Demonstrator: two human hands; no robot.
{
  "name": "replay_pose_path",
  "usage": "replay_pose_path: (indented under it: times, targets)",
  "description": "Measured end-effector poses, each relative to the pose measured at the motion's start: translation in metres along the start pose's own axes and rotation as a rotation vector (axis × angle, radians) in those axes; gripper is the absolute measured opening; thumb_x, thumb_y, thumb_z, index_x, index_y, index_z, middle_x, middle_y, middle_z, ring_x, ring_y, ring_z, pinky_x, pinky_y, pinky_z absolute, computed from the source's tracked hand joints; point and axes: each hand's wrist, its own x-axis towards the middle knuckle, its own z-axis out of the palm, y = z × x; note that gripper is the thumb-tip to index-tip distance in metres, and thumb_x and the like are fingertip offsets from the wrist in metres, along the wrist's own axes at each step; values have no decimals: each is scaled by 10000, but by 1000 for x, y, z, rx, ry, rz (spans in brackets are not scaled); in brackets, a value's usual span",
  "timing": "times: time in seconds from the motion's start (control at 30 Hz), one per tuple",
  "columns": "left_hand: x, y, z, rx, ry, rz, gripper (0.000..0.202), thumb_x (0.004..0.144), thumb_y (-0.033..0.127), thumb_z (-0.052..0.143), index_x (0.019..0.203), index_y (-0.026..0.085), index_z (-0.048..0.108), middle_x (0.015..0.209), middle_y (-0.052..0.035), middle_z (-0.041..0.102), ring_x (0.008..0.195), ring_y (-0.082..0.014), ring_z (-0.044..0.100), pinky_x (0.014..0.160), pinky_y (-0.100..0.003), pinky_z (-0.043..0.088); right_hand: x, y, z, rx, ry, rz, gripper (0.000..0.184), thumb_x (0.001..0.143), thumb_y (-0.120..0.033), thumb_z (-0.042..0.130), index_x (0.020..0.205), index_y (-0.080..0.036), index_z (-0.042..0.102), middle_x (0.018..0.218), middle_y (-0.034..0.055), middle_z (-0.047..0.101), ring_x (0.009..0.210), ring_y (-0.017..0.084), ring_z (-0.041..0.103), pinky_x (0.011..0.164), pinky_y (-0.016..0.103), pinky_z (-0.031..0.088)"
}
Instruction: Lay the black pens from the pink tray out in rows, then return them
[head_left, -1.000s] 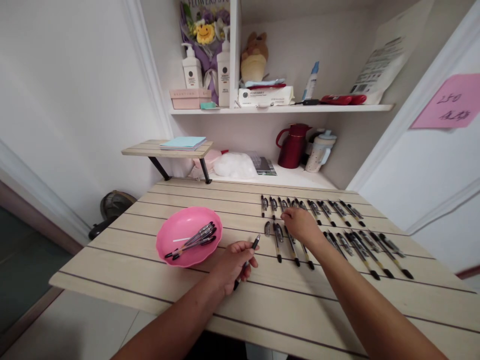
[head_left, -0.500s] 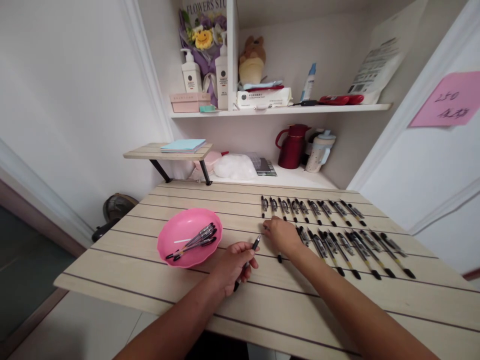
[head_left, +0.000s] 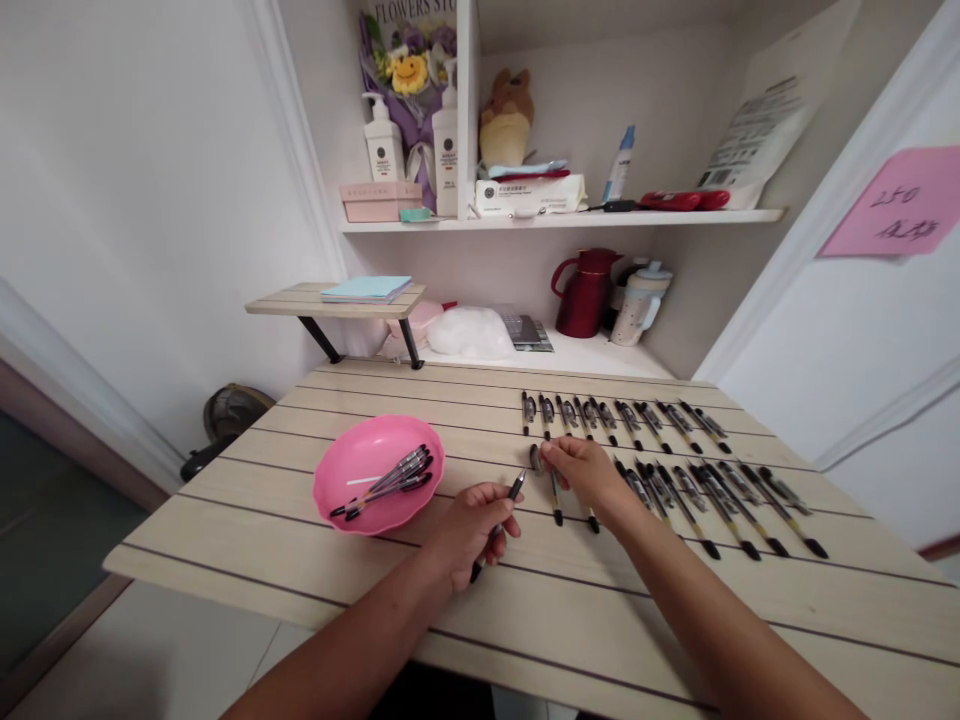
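Note:
My left hand [head_left: 480, 530] is closed around an uncapped pen [head_left: 516, 487], its metal tip pointing up and away from me. Just beyond that tip, a dark pen cap [head_left: 535, 458] lies on the table beside the fingertips of my right hand [head_left: 581, 470]. Those right fingers are loosely curled, slightly apart, and appear to hold nothing. Under and beside them lie a pen [head_left: 556, 498] and another pen's black end [head_left: 593, 522]. Left of my hands, a pink bowl [head_left: 337, 455] contains several pens [head_left: 397, 480] and a thin white strip.
Two rows of pens with caps beside them, a back row [head_left: 637, 425] and a front row [head_left: 720, 500], cover the table's right side. A small raised shelf [head_left: 281, 300] stands at the back left. Behind are a red jug [head_left: 587, 295] and a tumbler [head_left: 639, 305].
My right hand has shifted a little to the right, away from the pen cap, which now shows beside its fingertips. The left hand keeps its pen in nearly the same place.

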Motion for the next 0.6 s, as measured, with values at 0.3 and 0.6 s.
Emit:
replay_pose_path:
  times: [0.3,0.6]
  targets:
    - [0,1,11,403,89,259,141,749,304,479,729,173,529,554,42,511,373,-40,387,383,-170,253,-44,-15,47,921,216,192,357,551,-480,694,577,-164,531,405,-81,400,381,50,303,402,199,209]
    - [-5,1,6,281,-65,113,248,793,388,412,835,166,513,515,52,504,292,-30,347,306,-153,198,-51,-27,37,1006,87,231,357,516,-437,735,618,-145,555,429,-56,487,355,28,316,369,173,193]
